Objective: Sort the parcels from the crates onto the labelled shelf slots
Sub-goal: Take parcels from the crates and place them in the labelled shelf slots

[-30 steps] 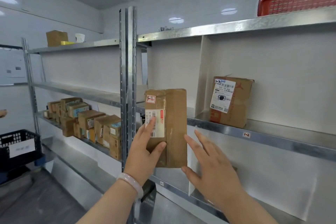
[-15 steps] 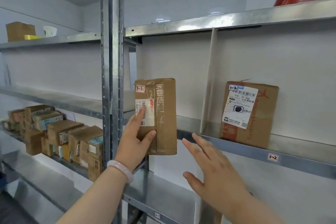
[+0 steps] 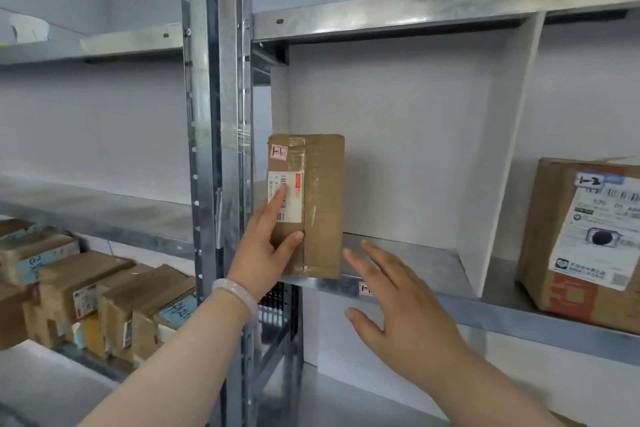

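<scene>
Far left, upper level: blurred white object, can't identify. Below it, lower left level: a row of taped cardboard boxes packed side by side, some with blue handwritten labels. Next, the galvanised upright between the two bays. Left hand, pale bracelet on the wrist, grips the parcel: thumb across the lower front face, index finger stretched up onto the white shipping label, other fingers hidden behind the box. Parcel is upright, brown card with tape along the seam and a small red-marked sticker at top left. It sits at the left end of the slot, just right of the upright, its bottom edge at the front lip of the shelf; can't tell if it's seated on the metal. Small slot tag on the shelf edge, partly covered by the right hand, unreadable. Right hand is loose, fingers spread, holding nothing, fingertips just beside the parcel's lower right edge; contact unclear. Then the white divider closes the slot. Past it, a second box stands on the same shelf, tagged "1-2".
</scene>
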### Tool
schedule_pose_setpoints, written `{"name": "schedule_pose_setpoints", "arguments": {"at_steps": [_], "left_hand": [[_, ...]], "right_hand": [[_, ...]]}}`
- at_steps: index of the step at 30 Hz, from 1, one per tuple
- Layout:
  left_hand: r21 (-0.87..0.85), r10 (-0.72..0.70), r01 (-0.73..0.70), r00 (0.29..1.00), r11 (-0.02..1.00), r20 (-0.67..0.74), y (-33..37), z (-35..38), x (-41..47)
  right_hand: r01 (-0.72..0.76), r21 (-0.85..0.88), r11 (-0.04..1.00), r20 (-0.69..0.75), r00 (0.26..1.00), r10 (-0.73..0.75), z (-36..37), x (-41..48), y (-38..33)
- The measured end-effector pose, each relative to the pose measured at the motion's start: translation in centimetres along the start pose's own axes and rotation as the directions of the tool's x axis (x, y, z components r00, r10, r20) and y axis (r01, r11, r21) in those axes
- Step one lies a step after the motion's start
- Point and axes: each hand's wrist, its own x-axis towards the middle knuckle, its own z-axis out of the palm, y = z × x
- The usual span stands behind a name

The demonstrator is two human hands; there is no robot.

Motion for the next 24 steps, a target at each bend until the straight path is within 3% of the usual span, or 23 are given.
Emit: {"name": "schedule_pose_setpoints", "arguments": {"at_steps": [10,24], "left_hand": [[-0.038,0.049,-0.048,0.999,0.998,0.021,-4.4,1.3,2.1],[-0.019,0.015,-0.015,1.000,1.000,-0.004,-4.0,2.1,2.4]], "right_hand": [[-0.074,0.009,0.997,-0.076,0.994,0.074,3.4,2.9,-0.4],[-0.108,0.010,0.994,-0.050,0.993,0.109,4.7,3.2,-1.3]]}}
